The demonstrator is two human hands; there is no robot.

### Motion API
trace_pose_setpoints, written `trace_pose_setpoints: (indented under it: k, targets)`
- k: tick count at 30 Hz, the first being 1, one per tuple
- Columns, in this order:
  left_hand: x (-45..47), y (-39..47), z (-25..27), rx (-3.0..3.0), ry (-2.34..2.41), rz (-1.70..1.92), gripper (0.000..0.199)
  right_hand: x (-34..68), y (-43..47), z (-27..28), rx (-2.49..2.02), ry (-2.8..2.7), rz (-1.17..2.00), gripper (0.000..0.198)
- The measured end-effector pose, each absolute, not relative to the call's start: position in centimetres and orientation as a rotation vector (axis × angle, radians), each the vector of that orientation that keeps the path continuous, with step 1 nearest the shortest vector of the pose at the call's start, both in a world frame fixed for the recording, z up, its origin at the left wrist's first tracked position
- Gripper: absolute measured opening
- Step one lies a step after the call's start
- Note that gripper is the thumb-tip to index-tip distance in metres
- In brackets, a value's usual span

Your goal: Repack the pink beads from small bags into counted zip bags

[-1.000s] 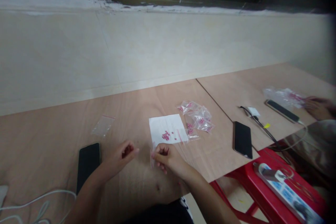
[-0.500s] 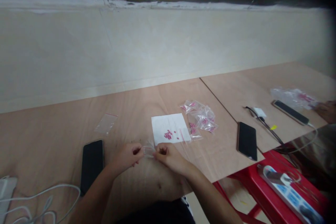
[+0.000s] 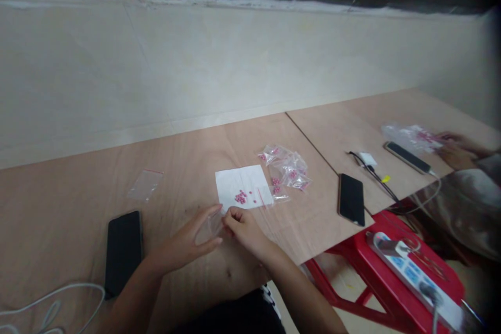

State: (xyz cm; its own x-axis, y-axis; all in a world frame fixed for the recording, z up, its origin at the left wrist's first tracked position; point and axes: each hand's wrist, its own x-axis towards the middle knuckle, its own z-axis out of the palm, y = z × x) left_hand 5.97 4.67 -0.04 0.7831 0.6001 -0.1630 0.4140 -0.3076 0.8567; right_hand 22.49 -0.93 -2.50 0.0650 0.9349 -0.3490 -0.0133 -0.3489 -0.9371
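Note:
A small clear plastic zip bag (image 3: 212,225) is pinched at its right edge by my right hand (image 3: 246,230). My left hand (image 3: 187,244) is open around the bag's left side, thumb and fingers spread apart. Just beyond my hands lies a white sheet of paper (image 3: 229,180) bearing a small heap of pink beads (image 3: 240,197), with a few loose ones beside it. Several clear bags with pink beads inside (image 3: 289,167) are piled to the right of the paper, one overlapping its edge. Another flat clear bag (image 3: 145,186) rests at the left.
A black phone (image 3: 123,253) and a white cable (image 3: 88,286) are at my left. Rightward are another phone (image 3: 351,199), black cables (image 3: 371,175) and a charging phone (image 3: 407,157). Another person's hands (image 3: 454,151) touch bags at far right. A power strip (image 3: 418,276) lies on a red stool (image 3: 362,248).
My left hand has let go its pinch and spread its fingers. My right hand still pinches the bag. The view has swung slightly right, showing more of the other person.

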Motion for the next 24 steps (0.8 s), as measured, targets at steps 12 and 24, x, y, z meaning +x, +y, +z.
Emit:
trace_pose_setpoints:
  k: [12, 24]
  targets:
    - [6.7, 6.1, -2.8, 1.976, 0.928, 0.289, 0.051, 28.4, -1.1, -7.0, -2.096, -1.038, 0.573, 0.016]
    - [7.8, 5.7, -5.2, 2.093, 0.951, 0.365, 0.045, 22.9, -1.0, -3.8, -1.561, -1.399, 0.639, 0.017]
